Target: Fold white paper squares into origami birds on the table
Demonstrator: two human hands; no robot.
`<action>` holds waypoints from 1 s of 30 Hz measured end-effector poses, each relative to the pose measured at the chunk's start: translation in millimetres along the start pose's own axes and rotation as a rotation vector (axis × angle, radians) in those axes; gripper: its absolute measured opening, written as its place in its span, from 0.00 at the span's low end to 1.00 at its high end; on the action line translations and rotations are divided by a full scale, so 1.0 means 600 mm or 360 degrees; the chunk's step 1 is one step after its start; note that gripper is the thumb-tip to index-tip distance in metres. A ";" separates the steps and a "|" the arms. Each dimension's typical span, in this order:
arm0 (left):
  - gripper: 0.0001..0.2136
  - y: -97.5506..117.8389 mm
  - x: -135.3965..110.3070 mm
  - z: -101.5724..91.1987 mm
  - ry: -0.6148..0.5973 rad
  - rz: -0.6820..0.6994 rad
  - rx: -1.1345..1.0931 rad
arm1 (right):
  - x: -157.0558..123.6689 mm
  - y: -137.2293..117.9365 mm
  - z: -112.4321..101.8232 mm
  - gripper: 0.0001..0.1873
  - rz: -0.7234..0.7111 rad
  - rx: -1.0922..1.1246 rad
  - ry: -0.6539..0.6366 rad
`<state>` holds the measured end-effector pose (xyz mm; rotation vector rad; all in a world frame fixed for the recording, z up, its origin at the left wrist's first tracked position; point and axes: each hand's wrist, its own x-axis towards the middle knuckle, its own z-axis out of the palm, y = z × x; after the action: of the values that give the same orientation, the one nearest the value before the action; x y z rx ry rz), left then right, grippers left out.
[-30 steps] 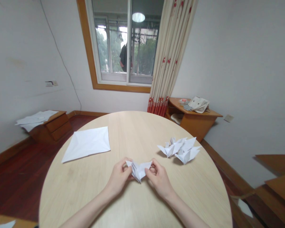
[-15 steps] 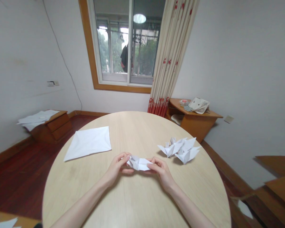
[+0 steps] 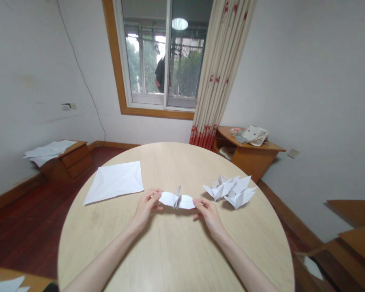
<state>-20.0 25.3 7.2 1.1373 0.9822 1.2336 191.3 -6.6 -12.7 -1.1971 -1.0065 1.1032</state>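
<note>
Between my hands, above the middle of the round table point(image 3: 170, 251), is a white origami crane point(image 3: 180, 201) with its two wings spread sideways and a narrow point sticking up from its centre. My left hand point(image 3: 146, 207) pinches the tip of the left wing between thumb and fingers. At the other end, my right hand point(image 3: 208, 213) pinches the right wing tip. Several folded white paper cranes point(image 3: 231, 190) are clustered on the table beyond my right hand.
A stack of white paper point(image 3: 115, 181) lies at the table's left. Behind the table on the right, a corner cabinet point(image 3: 252, 152) carries a cloth bag. A small drawer unit point(image 3: 76, 160) with papers on top stands by the left wall.
The crane's wings have been drawn out wider, and its upright point now shows. Both hands have moved slightly away from me, with their grips now at the wing tips.
</note>
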 end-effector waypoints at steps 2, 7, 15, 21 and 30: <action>0.19 0.000 0.002 -0.002 -0.0001 -0.0004 0.0011 | 0.001 0.000 -0.003 0.26 0.0002 -0.0022 0.0005; 0.18 0.001 0.010 -0.011 0.0014 -0.0031 0.0065 | 0.006 0.000 -0.014 0.26 0.0012 -0.0085 0.0037; 0.16 0.000 0.016 -0.020 0.0050 -0.0030 0.0189 | 0.012 0.006 -0.020 0.25 -0.0021 -0.0329 0.0044; 0.15 -0.007 0.014 -0.018 0.0012 -0.0006 0.0305 | 0.002 0.003 -0.018 0.20 -0.0239 -0.0683 0.0102; 0.14 -0.009 0.008 -0.015 -0.0029 0.0077 0.0450 | -0.013 0.004 -0.014 0.12 -0.0863 -0.1523 0.0105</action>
<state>-27.4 31.0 0.4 1.3963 1.1466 1.1441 197.6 -15.8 -16.3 -1.5264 -1.7620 0.1054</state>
